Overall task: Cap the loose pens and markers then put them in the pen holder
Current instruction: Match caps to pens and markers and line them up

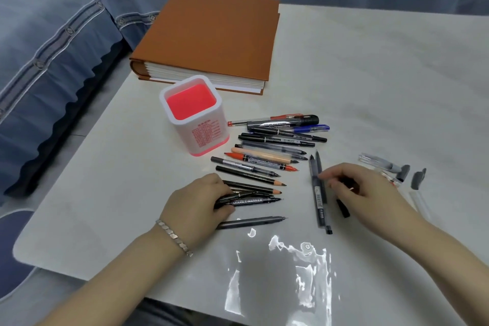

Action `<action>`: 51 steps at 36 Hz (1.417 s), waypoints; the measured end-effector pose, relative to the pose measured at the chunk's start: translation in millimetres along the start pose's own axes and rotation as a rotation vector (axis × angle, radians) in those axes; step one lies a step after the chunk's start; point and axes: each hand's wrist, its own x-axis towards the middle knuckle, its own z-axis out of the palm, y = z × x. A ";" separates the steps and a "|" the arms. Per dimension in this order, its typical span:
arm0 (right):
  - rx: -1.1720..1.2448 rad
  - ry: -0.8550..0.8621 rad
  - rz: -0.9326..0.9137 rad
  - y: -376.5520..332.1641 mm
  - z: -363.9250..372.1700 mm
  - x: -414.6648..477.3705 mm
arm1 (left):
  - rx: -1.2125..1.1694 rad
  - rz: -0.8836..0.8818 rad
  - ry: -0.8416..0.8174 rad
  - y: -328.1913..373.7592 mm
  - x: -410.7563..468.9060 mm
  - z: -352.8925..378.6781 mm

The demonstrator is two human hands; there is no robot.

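A white pen holder (209,137) with a red inside stands empty on the table, left of centre. Right of it several uncapped pens, markers and pencils (267,156) lie in a row with their tips pointing right. My left hand (198,201) rests on the near end of the row, fingers closed on a black double marker (248,201). My right hand (354,188) is over two grey gel pens (318,193) that lie lengthwise, fingertips touching them, and pinches a small white-tipped item. Loose caps (404,172) lie at the far right. A black cap (343,208) lies under my right palm.
A thick orange album (211,34) lies behind the holder at the white table's back left. A grey pen (251,222) lies alone near my left wrist. A clear plastic bag (280,280) lies at the front edge. A blue sofa runs behind and to the left.
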 end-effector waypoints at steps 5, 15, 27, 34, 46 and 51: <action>0.044 -0.011 0.051 12.0 -4.9 -6.9 | 0.017 0.033 0.060 12.8 7.4 6.8; 0.345 0.203 0.146 33.6 -35.6 -35.4 | -0.185 0.081 0.162 51.0 22.5 2.0; 0.887 0.492 0.300 41.6 -65.3 -38.3 | -0.852 -0.133 0.057 90.0 29.3 1.0; 0.908 0.368 0.306 31.8 -55.7 -40.3 | -1.014 -0.176 -0.043 104.5 28.7 -0.6; 0.870 0.335 0.220 11.8 -38.1 -39.0 | -1.015 -0.152 -0.109 108.7 24.3 -4.1; 0.758 0.297 0.175 5.9 -38.8 -39.1 | -0.993 -0.120 -0.100 109.5 22.7 -5.6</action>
